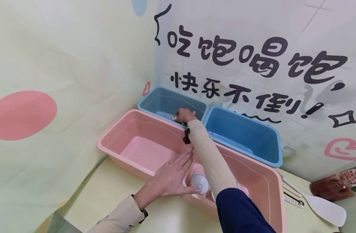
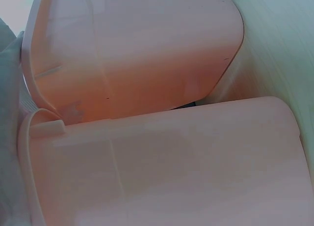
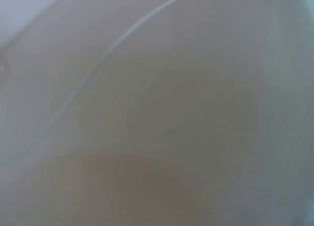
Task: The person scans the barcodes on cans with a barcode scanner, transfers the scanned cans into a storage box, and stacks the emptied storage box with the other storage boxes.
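In the head view, my right hand (image 1: 185, 115) reaches over the front rim of the left blue bin (image 1: 163, 94). Its curled fingers grip a small pale, shiny thing (image 1: 175, 117), mostly covered by the hand, so its kind is unclear. My left hand (image 1: 173, 174) lies with fingers extended across the adjoining rims of the left pink bin (image 1: 137, 152) and the right pink bin (image 1: 262, 194). Near its thumb, a white round-topped can (image 1: 199, 183) with a ring mark stands in the right pink bin. Another white item there is mostly hidden by the right arm.
A second blue bin (image 1: 244, 136) stands behind the right pink bin, against the lettered wall. To the right on the pale table (image 1: 122, 181) lie a white spatula (image 1: 323, 207) and other thin utensils, beside a red-brown jar (image 1: 332, 187). The right wrist view is blurred.
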`<control>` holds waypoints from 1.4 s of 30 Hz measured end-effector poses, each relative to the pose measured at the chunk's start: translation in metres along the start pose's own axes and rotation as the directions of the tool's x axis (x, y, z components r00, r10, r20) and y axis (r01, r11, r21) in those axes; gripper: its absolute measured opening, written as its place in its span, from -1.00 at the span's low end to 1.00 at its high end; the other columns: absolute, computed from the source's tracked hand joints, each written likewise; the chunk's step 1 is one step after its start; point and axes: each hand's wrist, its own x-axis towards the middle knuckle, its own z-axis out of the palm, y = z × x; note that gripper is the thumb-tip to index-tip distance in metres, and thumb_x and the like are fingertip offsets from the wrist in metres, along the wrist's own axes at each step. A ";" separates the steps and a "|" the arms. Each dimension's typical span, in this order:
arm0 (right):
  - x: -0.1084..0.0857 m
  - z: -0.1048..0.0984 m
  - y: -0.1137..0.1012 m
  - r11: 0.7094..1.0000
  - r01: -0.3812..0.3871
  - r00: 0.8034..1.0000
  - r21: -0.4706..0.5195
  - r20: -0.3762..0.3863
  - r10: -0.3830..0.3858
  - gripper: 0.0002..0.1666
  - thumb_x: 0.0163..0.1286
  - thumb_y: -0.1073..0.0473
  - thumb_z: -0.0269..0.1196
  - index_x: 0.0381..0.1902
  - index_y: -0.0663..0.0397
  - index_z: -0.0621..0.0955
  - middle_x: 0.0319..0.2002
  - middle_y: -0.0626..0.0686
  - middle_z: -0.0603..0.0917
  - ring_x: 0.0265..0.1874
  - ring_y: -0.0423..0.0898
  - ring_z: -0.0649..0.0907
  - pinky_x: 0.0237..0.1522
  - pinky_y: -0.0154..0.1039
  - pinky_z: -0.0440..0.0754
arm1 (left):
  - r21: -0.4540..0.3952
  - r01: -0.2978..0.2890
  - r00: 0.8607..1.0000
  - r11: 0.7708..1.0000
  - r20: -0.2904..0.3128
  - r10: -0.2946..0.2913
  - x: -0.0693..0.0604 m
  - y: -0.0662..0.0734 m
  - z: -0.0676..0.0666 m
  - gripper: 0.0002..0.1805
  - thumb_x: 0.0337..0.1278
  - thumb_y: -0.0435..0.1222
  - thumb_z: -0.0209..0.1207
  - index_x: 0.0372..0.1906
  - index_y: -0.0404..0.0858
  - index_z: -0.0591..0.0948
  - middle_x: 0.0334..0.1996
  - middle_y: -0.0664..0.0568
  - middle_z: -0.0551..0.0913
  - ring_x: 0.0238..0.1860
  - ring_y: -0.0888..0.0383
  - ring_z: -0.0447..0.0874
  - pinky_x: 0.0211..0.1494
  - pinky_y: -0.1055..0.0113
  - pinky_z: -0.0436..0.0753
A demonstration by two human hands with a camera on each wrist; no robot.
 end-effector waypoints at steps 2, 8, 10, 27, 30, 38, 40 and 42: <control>-0.002 -0.003 0.002 1.000 -0.004 1.000 0.012 0.009 0.004 -0.37 0.43 -0.11 0.23 0.37 -0.01 0.48 0.33 0.08 0.54 0.39 0.12 0.44 0.52 0.37 -0.17 | -0.006 -0.005 1.000 1.000 0.005 0.005 0.001 0.001 0.000 0.24 0.03 0.54 -0.06 0.57 -0.30 0.09 0.63 -0.09 -0.07 0.63 0.05 -0.10 0.58 0.09 0.21; -0.010 -0.019 0.001 0.997 0.061 0.998 0.045 -0.026 -0.060 -0.13 0.36 -0.13 0.32 0.52 -0.05 0.28 0.49 0.09 0.36 0.50 0.13 0.30 0.51 0.38 -0.15 | 0.010 0.003 1.000 1.000 0.030 -0.004 0.002 0.002 -0.002 0.23 0.02 0.58 -0.17 0.58 -0.24 0.10 0.61 -0.05 0.06 0.63 0.05 -0.06 0.60 0.10 0.19; -0.013 -0.025 -0.001 0.996 0.081 0.996 0.040 -0.038 -0.079 -0.07 0.38 -0.14 0.29 0.57 -0.07 0.17 0.55 0.08 0.26 0.54 0.14 0.22 0.51 0.40 -0.15 | 0.001 0.014 0.999 1.000 0.040 -0.014 0.000 0.002 -0.003 0.23 0.02 0.59 -0.19 0.58 -0.22 0.10 0.61 -0.04 0.07 0.63 0.05 -0.05 0.60 0.11 0.18; -0.080 -0.087 0.005 0.972 0.229 0.952 0.042 -0.219 -0.215 -0.12 0.46 -0.16 0.19 0.59 -0.11 0.11 0.50 0.14 0.30 0.48 0.11 0.31 0.42 0.10 0.36 | -0.022 0.006 0.999 1.000 0.050 -0.005 -0.002 -0.001 -0.002 0.22 0.04 0.57 -0.15 0.56 -0.27 0.15 0.61 -0.09 0.05 0.62 0.02 -0.03 0.58 0.12 0.24; -0.098 -0.093 0.011 0.973 0.232 0.948 0.020 -0.229 -0.221 -0.12 0.45 -0.17 0.21 0.58 -0.14 0.13 0.50 0.13 0.31 0.44 0.09 0.37 0.39 0.10 0.40 | -0.020 0.006 0.999 1.000 0.032 -0.006 -0.001 -0.002 -0.001 0.21 0.03 0.56 -0.12 0.55 -0.27 0.18 0.60 -0.09 0.06 0.62 0.00 -0.01 0.57 0.10 0.25; -0.157 -0.094 0.035 0.956 0.280 0.929 -0.083 -0.226 -0.292 -0.19 0.40 -0.12 0.28 0.49 0.01 0.32 0.32 0.15 0.50 0.24 0.08 0.55 0.22 0.05 0.56 | -0.053 0.027 0.998 0.998 0.056 -0.024 -0.001 -0.001 0.000 0.22 0.01 0.56 -0.08 0.55 -0.27 0.16 0.61 -0.08 0.04 0.62 0.00 -0.02 0.57 0.06 0.24; -0.174 -0.091 0.041 0.949 0.296 0.926 -0.113 -0.212 -0.314 -0.25 0.38 -0.10 0.31 0.42 0.05 0.41 0.24 0.15 0.56 0.16 0.07 0.59 0.15 0.04 0.60 | -0.057 0.036 0.998 0.998 0.058 -0.032 -0.002 0.000 0.000 0.22 0.00 0.56 -0.08 0.55 -0.26 0.17 0.61 -0.07 0.04 0.62 0.01 -0.02 0.57 0.06 0.25; -0.190 -0.088 0.048 0.942 0.313 0.923 -0.121 -0.195 -0.331 -0.33 0.37 -0.08 0.32 0.34 0.08 0.50 0.15 0.13 0.62 0.08 0.04 0.63 0.09 0.01 0.63 | -0.056 0.035 0.998 0.998 0.056 -0.032 -0.001 0.000 0.000 0.22 0.01 0.56 -0.07 0.55 -0.26 0.16 0.61 -0.07 0.04 0.62 0.01 -0.02 0.57 0.06 0.25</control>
